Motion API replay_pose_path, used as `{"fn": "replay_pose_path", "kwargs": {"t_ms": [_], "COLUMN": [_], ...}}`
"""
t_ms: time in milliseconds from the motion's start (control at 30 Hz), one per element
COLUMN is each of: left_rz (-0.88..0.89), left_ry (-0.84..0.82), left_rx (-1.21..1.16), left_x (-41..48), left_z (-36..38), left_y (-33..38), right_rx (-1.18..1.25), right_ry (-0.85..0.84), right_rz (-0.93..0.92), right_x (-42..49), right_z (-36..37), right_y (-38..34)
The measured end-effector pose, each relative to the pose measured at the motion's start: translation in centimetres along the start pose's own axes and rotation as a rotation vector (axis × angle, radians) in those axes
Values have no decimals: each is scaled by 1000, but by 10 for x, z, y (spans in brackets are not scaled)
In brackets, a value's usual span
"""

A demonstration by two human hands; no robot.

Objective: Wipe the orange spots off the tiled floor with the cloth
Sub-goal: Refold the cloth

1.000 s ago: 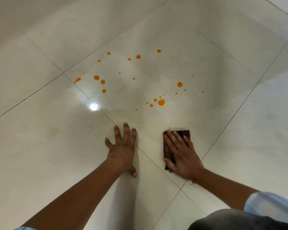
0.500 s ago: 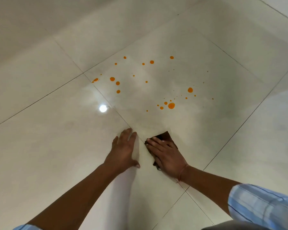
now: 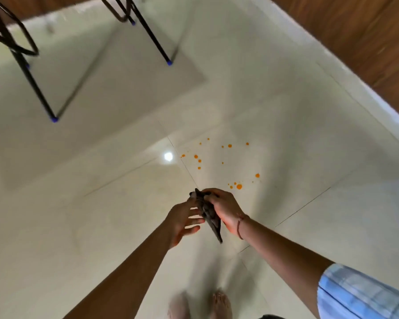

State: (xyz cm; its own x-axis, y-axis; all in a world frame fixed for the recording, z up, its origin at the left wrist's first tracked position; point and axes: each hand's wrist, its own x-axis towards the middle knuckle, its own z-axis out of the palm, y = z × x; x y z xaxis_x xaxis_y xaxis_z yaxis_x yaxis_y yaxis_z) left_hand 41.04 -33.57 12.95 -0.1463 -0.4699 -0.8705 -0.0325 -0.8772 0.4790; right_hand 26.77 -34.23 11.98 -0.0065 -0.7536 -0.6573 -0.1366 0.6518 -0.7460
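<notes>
Several orange spots [image 3: 239, 186] lie scattered on the pale tiled floor [image 3: 309, 157], ahead and slightly right of my hands. A dark cloth [image 3: 209, 215] hangs crumpled in the air, well above the floor. My right hand [image 3: 224, 209] grips its upper part, with a thin band on the wrist. My left hand [image 3: 184, 218] touches the cloth's left side with fingers curled around its edge. Both forearms reach forward from the bottom of the view.
Black metal furniture legs with blue tips [image 3: 169, 63] stand at the upper left and top middle. A wooden wall with a white skirting [image 3: 366, 107] runs along the right. My bare feet [image 3: 220, 303] show at the bottom. A light reflection [image 3: 168, 156] glares left of the spots.
I have risen from crouching to standing, so the floor looks much farther away. The cloth has left the floor and both hands now hold it in the air.
</notes>
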Motion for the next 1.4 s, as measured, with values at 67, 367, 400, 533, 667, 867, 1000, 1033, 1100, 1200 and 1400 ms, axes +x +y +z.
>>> {"fn": "replay_pose_path", "kwargs": {"t_ms": [67, 367, 400, 533, 667, 867, 1000, 1033, 1100, 1200, 1400], "left_rz": [10, 356, 379, 527, 657, 805, 911, 927, 966, 1033, 1113], "left_ry": [-39, 42, 57, 233, 438, 477, 516, 521, 455, 332, 314], "left_rx": [-83, -346, -382, -354, -308, -324, -249, -272, -417, -726, -932], "left_x": [-65, -288, -301, -342, -374, -440, -471, -478, -492, -512, -537], "left_z": [9, 99, 109, 162, 211, 247, 270, 279, 296, 323, 377], "left_y": [37, 152, 160, 192, 208, 202, 183, 174, 154, 124, 79], "right_rx": [40, 62, 41, -166, -206, -136, -224, -287, -372, -414, -477], "right_ry": [-45, -107, -116, -298, -461, -631, -619, -582, -532, -624, -755], "right_rz": [-21, -264, -301, -467, -491, -557, -728, -836, -1004, -1024, -1141], "right_x": [-53, -210, -217, -234, -255, -301, -336, -347, -366, -394, -443], "right_z": [-8, -106, -118, -165, -201, -232, -241, -245, -255, -276, -314], "right_y": [-54, -247, -260, -307, -344, -373, -368, -363, -356, -348, -313]}}
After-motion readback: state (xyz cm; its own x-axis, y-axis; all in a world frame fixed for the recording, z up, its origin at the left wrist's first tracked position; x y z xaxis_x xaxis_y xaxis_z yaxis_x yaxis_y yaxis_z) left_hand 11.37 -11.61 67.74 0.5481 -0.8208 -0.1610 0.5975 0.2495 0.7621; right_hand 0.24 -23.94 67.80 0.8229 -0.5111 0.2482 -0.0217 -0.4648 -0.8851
